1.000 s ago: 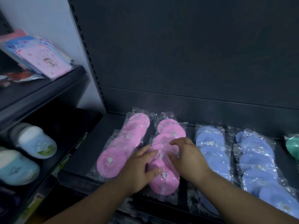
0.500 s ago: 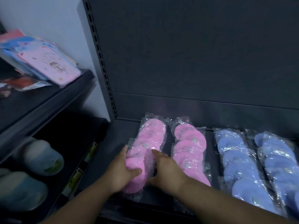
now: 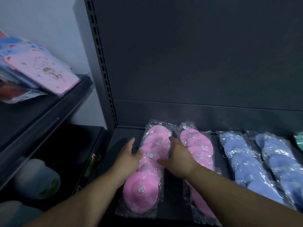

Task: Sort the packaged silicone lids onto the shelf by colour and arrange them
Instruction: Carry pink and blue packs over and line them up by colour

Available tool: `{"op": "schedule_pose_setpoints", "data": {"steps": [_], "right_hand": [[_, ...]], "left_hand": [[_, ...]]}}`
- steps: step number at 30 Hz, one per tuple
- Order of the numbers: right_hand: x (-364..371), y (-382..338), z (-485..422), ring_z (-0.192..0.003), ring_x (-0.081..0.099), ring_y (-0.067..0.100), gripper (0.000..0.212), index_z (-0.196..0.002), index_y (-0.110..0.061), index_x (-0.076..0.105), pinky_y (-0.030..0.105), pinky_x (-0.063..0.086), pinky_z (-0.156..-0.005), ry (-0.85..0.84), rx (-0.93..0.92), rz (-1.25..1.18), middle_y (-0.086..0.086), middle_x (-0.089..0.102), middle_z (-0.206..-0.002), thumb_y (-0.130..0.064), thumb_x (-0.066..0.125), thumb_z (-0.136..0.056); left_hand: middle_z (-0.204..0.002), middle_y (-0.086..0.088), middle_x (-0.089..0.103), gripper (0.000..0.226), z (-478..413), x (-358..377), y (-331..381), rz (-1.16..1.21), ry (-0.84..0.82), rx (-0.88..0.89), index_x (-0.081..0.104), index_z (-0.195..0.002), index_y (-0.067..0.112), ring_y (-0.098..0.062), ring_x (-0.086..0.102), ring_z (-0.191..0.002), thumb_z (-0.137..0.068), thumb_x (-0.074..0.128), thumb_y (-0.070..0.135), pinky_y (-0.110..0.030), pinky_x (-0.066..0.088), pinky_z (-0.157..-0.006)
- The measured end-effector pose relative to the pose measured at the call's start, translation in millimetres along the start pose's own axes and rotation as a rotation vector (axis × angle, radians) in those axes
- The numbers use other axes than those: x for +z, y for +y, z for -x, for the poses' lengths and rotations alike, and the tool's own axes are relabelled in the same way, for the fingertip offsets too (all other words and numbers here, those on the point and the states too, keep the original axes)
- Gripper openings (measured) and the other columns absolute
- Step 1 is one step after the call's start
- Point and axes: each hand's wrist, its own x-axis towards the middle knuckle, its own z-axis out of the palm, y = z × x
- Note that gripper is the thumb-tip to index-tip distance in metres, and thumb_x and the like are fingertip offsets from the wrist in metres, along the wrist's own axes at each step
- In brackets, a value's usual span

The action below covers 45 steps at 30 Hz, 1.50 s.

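Dark metal shelf (image 3: 172, 190) carries packaged lids in colour rows: pink, then blue silicone lids (image 3: 237, 154), with a green lid (image 3: 299, 141) at far right. The left hand (image 3: 129, 157) and right hand (image 3: 178, 158) flank the left row of round pink silicone lids in clear plastic sleeves (image 3: 148, 176), with fingers straight, pressing its edges and clasping nothing. Squaring this row seems to be the step in hand. The next move probably calls for a gentle nudge to set it parallel to the second pink row (image 3: 198, 148).

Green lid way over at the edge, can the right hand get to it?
Probably yes. The right hand rests by the pink lids, and only flat blue lid packs lie between it and the green lid; nothing stands in the way.
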Motion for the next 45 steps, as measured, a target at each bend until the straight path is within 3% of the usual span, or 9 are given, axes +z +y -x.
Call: {"op": "schedule_pose_setpoints", "data": {"steps": [6,13,18,23,28,33,39,43,45], "right_hand": [[13.2,-1.2,-17.8,-0.145,0.018,0.021,0.096,-0.152,-0.009,0.011,0.025,0.022,-0.115,-0.121,-0.037,-0.001,0.008,0.018,-0.157,-0.030,0.072,-0.081],[1.6,4.5,-39.6,-0.128,0.045,0.027,0.080,-0.143,-0.013,0.033,0.029,0.039,-0.103,0.035,0.005,-0.128,0.009,0.044,-0.141,-0.034,0.073,-0.078],[7.2,0.6,-60.1,-0.128,0.046,0.028,0.082,-0.141,-0.010,0.033,0.033,0.041,-0.105,-0.049,0.051,-0.145,0.009,0.049,-0.137,-0.033,0.074,-0.074],[16.2,-8.1,-71.0,-0.120,0.053,0.024,0.064,-0.133,-0.016,0.040,0.027,0.043,-0.099,-0.114,0.011,-0.177,0.006,0.056,-0.127,-0.029,0.070,-0.077],[17.2,-20.4,-73.3,-0.121,0.052,0.024,0.060,-0.132,-0.015,0.042,0.026,0.042,-0.100,-0.111,-0.024,-0.165,0.006,0.056,-0.128,-0.028,0.069,-0.080],[10.1,-19.0,-59.6,-0.125,0.049,0.025,0.074,-0.138,-0.013,0.035,0.024,0.039,-0.095,-0.041,0.033,-0.196,0.007,0.052,-0.135,-0.035,0.073,-0.079],[13.1,-10.3,-4.2,-0.119,0.053,0.019,0.103,-0.143,-0.010,0.028,0.027,0.045,-0.097,-0.155,0.128,-0.152,0.003,0.050,-0.137,-0.046,0.083,-0.065],[34.3,-16.7,30.3,-0.118,0.050,0.019,0.084,-0.136,-0.013,0.038,0.020,0.041,-0.093,-0.201,0.079,-0.056,0.003,0.050,-0.132,-0.038,0.081,-0.068],[42.4,-22.2,39.8,-0.119,0.045,0.018,0.074,-0.132,-0.011,0.040,0.015,0.034,-0.088,-0.162,0.063,-0.043,0.005,0.047,-0.129,-0.033,0.077,-0.072]], "left_hand": [[-0.142,0.003,0.047,0.058,-3.6,13.0,-15.8,-0.031,-0.071,0.020,0.032,-0.146,0.033,-0.011,0.058,-0.110,-0.095,0.054,0.018,-0.024,0.049,-0.089],[-0.137,0.007,0.046,0.058,-35.4,1.4,-3.6,0.117,0.004,-0.017,0.028,-0.147,0.034,0.002,0.053,-0.094,-0.096,0.053,0.024,-0.015,0.044,-0.080],[-0.137,0.005,0.050,0.059,-67.5,8.3,7.4,0.211,-0.069,-0.060,0.027,-0.148,0.028,-0.009,0.055,-0.112,-0.096,0.052,0.016,-0.032,0.042,-0.105],[-0.122,0.011,0.053,0.058,-72.5,2.0,1.3,0.220,-0.040,-0.071,0.029,-0.147,0.032,-0.001,0.060,-0.091,-0.097,0.048,0.010,-0.023,0.051,-0.082],[-0.140,0.005,0.047,0.060,-72.8,-6.5,-5.2,0.177,-0.014,-0.059,0.025,-0.149,0.033,-0.010,0.054,-0.113,-0.097,0.048,0.013,-0.034,0.044,-0.104],[-0.143,0.011,0.040,0.062,-54.0,-11.8,-2.6,0.182,-0.015,-0.055,0.019,-0.150,0.033,-0.004,0.051,-0.111,-0.098,0.050,0.023,-0.016,0.044,-0.088],[-0.139,0.006,0.050,0.057,-4.4,-9.0,-20.1,0.165,0.012,-0.080,0.024,-0.148,0.034,-0.013,0.053,-0.118,-0.098,0.049,0.027,-0.033,0.041,-0.104],[-0.140,0.005,0.049,0.060,14.8,-6.5,-20.9,0.151,-0.025,-0.064,0.023,-0.149,0.033,-0.014,0.055,-0.116,-0.097,0.049,0.019,-0.034,0.044,-0.102],[-0.135,0.006,0.051,0.060,21.6,-7.2,-18.9,0.129,-0.059,-0.047,0.023,-0.148,0.033,-0.010,0.058,-0.105,-0.097,0.048,0.013,-0.030,0.050,-0.092]]}}
